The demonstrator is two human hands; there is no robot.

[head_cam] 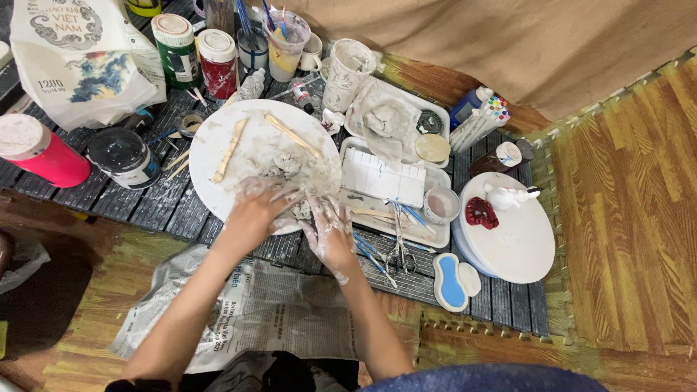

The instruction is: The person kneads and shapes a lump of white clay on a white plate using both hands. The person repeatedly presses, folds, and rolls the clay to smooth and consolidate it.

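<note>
Both hands work a lump of wet grey clay (290, 168) on a round white board (218, 145) that lies on the dark slatted low desk (152, 207), near its front edge, where the person's arms reach it without stretching. The left hand (255, 209) lies palm-down with fingers together, pressed onto the clay at the board's near rim; the right hand (328, 226), coated in grey slip, rests beside it with fingers loosely spread over the board's right edge, holding nothing separate. Two flat wooden sticks (231, 149) lie on the board's far half, apart from the clay and close enough to pick up. Crumpled grey newspaper (254, 305) covers the floor below the desk's front edge, apparently to catch drips. Paint jars with red and green labels (196, 62) stand along the back edge. Steel scissors (398, 250) lie near the front edge, right of the hands, and a white turntable with small red and white figures (523, 239) occupies the right end.
</note>
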